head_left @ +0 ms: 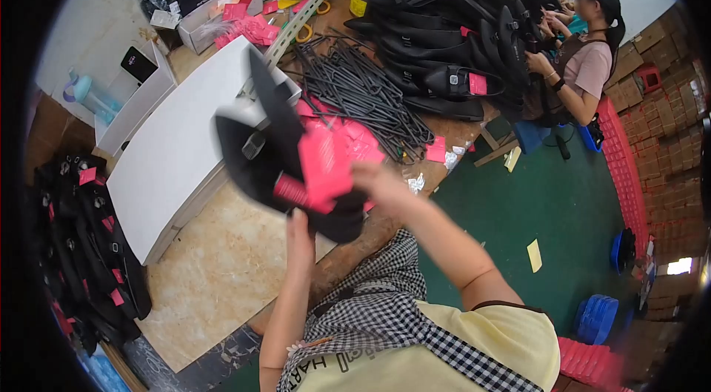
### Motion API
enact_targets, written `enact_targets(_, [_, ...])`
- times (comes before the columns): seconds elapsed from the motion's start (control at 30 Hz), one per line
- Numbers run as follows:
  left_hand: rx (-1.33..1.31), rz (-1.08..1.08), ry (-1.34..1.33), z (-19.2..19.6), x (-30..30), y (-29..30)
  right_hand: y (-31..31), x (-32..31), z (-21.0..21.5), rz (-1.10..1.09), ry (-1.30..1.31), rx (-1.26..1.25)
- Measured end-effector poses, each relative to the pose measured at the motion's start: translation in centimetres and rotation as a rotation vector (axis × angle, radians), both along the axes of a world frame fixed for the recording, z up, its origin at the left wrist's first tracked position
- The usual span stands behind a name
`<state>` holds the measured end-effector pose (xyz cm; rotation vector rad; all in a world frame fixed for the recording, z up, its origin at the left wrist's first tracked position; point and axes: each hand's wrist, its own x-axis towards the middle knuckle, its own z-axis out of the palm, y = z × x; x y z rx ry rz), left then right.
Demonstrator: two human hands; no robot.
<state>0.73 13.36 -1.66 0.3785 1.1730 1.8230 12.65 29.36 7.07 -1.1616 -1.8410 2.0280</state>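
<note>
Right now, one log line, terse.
left hand: holding black shoes | right hand: at pink tag, blurred, grip unclear | nearby: dark rods

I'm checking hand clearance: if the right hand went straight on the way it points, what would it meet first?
Most likely the bright pink card at the black shoes. The right hand is blurred, so whether it already touches the card is unclear.

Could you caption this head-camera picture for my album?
The left hand holds black shoes, the blurred right hand is at a pink card, and thin dark rods lie heaped beyond.
</note>
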Motion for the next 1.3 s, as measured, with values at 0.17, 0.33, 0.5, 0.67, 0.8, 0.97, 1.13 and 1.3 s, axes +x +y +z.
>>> enact_targets(0.17, [-0.474, 0.444, 0.233, 1.6, -1.7, -9.8, -6.0, -4.0, -5.2, 0.221, 0.402, -0.35])
enact_targets(0.33, [-0.306, 0.455, -0.319, 0.1, -5.5, -20.0, -9.3, -7.7, -5.0, 0.42, 0.193, 0.42])
enact_targets(0.5, [-1.056, 0.544, 0.805, 2.6, -5.7, -17.9, -8.1, -9.6, -2.4, 0.396, -0.014, 0.146])
enact_targets(0.67, [-0.857, 0.523, 1.412, 6.4, -8.4, -18.8, -4.1, -2.5, -1.5, 0.362, -0.082, 0.543])
enact_targets(0.8, [-0.635, 0.472, 1.74, 9.8, -18.0, -8.6, -7.4, -3.1, -5.9, 0.502, -0.138, 0.854])
enact_targets(0.97, [-1.056, 0.359, 1.798, 3.8, -28.5, -3.2, -7.5, -1.7, -2.1, 0.52, -0.199, 0.592])
enact_targets(1.13, [-0.722, 0.396, 1.683, 5.5, -25.8, -1.3, -7.3, -1.1, 0.0, 0.097, 0.063, 0.382])
enact_targets(1.3, [-0.042, -0.617, 1.013, 14.2, -3.6, -7.0, -7.3, -2.6, -1.8, -0.189, 0.364, -0.656])
